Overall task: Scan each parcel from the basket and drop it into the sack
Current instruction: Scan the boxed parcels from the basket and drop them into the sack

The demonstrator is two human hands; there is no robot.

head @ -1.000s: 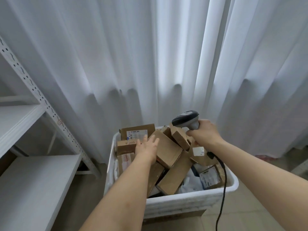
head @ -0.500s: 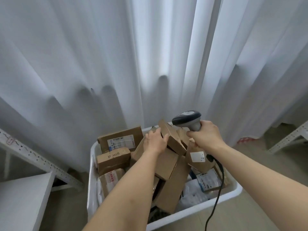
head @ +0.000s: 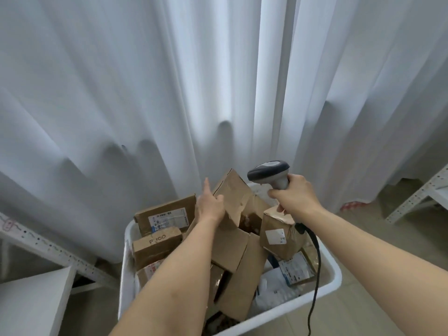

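Parcel [head: 234, 197] now tipped up out of the basket [head: 332, 281] pile, left hand [head: 209, 207] clamped on its left edge, index finger loose. Right hand [head: 294, 196] fisted round scanner [head: 269, 173], just right of it. Scan looks next; sack not visible.

This looks like a small parcel room, maybe a storeroom. A white basket [head: 335, 277] is full of brown boxes [head: 238, 253] (some with labels), a scanner [head: 269, 172] is out, and metal shelves [head: 412, 197] stand by white curtains [head: 145, 93].
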